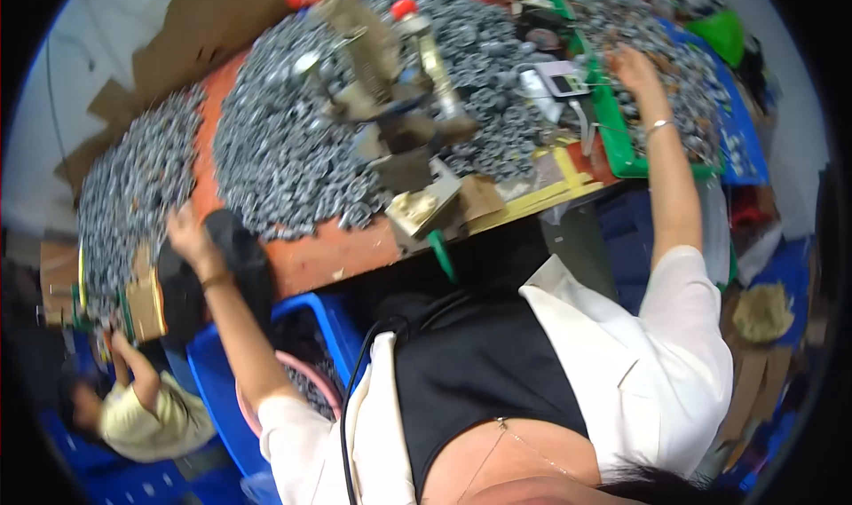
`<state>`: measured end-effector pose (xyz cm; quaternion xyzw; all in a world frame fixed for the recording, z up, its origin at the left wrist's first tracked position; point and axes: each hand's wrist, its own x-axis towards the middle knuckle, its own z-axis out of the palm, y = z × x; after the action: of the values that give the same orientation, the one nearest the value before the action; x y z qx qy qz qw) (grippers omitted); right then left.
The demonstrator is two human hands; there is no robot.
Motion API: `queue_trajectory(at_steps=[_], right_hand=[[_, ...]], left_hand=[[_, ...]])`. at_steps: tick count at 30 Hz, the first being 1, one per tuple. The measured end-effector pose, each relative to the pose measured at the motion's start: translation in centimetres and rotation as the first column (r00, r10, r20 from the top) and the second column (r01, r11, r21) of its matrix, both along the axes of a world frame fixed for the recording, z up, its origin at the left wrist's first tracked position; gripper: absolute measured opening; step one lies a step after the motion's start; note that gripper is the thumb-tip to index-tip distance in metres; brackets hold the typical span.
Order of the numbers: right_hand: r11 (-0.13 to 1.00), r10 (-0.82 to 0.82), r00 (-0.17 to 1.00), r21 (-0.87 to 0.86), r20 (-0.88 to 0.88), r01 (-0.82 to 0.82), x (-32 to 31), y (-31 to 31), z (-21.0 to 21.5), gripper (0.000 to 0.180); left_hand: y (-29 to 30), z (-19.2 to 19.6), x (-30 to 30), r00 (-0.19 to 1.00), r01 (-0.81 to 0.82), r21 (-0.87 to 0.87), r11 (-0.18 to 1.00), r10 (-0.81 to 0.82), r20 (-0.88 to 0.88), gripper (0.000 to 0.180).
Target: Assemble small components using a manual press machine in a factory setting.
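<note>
Your right hand (630,68), over the two-o'clock green tray (611,128), seems mid-picking — next calls for a light pinch; left hand (186,232) at nine; either's grip, I can't tell.

This is a workshop, by the look of it for small-part work: heaps of alike grey parts (288,141) cover the orange-red table (333,255), and a blurred upright device (373,70) stands among them. A green tray (612,132) holds more small pieces, a blue tub (210,376) stands below, and a co-worker (151,421) sits by another heap at the far left.
</note>
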<state>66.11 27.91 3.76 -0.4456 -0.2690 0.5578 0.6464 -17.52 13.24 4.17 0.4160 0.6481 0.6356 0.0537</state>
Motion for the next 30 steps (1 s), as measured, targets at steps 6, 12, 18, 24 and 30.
queue_trajectory(at_steps=[6, 12, 18, 24, 30], right_hand=[[0.979, 0.038, 0.981, -0.206, 0.193, 0.003, -7.7, 0.7, 3.1, 0.026], [0.977, -0.200, 0.850, 0.037, 0.486, 0.209, -8.4, 0.0, 3.5, 0.011], [0.926, -0.367, 0.801, 0.103, 0.474, 0.363, -3.2, 2.2, 5.2, 0.021], [0.866, 0.030, 0.486, -0.266, 0.873, 0.423, -0.7, 6.0, 5.8, 0.042], [0.902, -0.024, 0.078, -0.012, 0.997, 0.433, -3.0, 6.8, 3.0, 0.039]], left_hand=[[3.9, -3.3, 6.6, 0.850, 0.220, -0.263, 0.940, -0.316, -0.421, 0.040], [14.7, -5.4, 11.6, 0.673, 0.231, -0.349, 0.908, -0.409, -0.617, 0.043], [23.6, -7.2, 7.3, 0.546, 0.294, -0.304, 0.906, -0.420, -0.725, 0.039], [23.5, -3.4, 13.7, 0.404, 0.295, -0.233, 0.927, -0.342, -0.848, 0.029], [23.2, -7.4, 10.8, 0.542, 0.381, -0.279, 0.882, -0.457, -0.705, 0.032]])
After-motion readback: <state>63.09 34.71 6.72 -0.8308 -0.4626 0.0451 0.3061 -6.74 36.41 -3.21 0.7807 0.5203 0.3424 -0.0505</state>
